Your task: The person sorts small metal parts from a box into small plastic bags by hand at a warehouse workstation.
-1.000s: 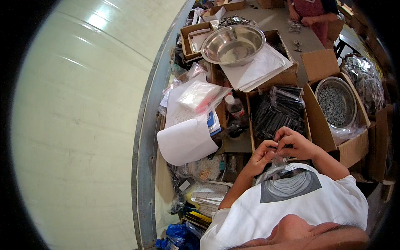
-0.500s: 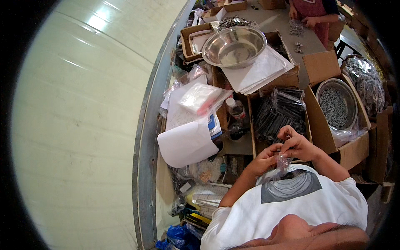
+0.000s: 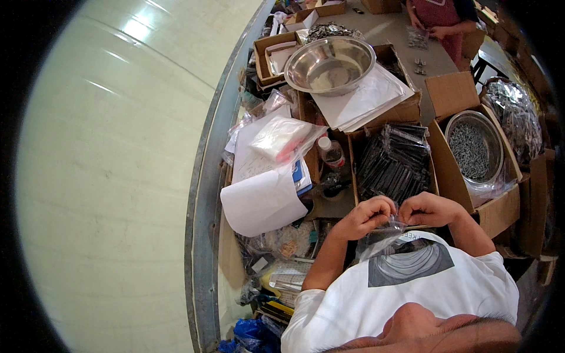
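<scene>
A small clear plastic bag hangs in front of my chest, pinched at its top edge by both hands. My left hand has its fingers closed on the left side of that edge. My right hand grips the right side, close to the left fingertips. What the bag contains, if anything, I cannot make out. Just beyond the hands, a cardboard box is heaped with long black pieces in clear wrapping.
A steel bowl of small grey screws sits in an open carton at right. Farther off, a wide steel bowl rests on white sheets. Left are papers and a plastic bottle. Another person's hands work across the table.
My right hand has lowered and its raised fingers have curled in. My left hand has shifted slightly up and left, and the bag now spreads out more to the left.
</scene>
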The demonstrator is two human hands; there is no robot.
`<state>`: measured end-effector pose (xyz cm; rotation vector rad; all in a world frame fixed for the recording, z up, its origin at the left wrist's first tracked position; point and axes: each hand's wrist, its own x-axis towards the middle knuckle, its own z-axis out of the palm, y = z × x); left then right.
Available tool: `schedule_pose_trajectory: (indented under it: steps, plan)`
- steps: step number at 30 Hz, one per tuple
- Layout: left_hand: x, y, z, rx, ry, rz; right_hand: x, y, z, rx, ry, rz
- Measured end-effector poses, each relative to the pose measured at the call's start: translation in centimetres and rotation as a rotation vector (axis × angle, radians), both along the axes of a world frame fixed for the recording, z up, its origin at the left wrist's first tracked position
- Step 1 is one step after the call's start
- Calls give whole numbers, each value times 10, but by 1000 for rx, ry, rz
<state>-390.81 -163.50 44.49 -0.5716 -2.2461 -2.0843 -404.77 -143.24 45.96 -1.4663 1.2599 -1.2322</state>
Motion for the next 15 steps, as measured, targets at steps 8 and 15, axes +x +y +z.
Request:
schedule_pose_trajectory:
  steps: [8,15]
  plan:
    - [-2,-16,1,-102,-316,-242,2,-8,29,232,392,299]
    - [6,16,-21,-270,-76,177,11,-6,9,51,580,24]
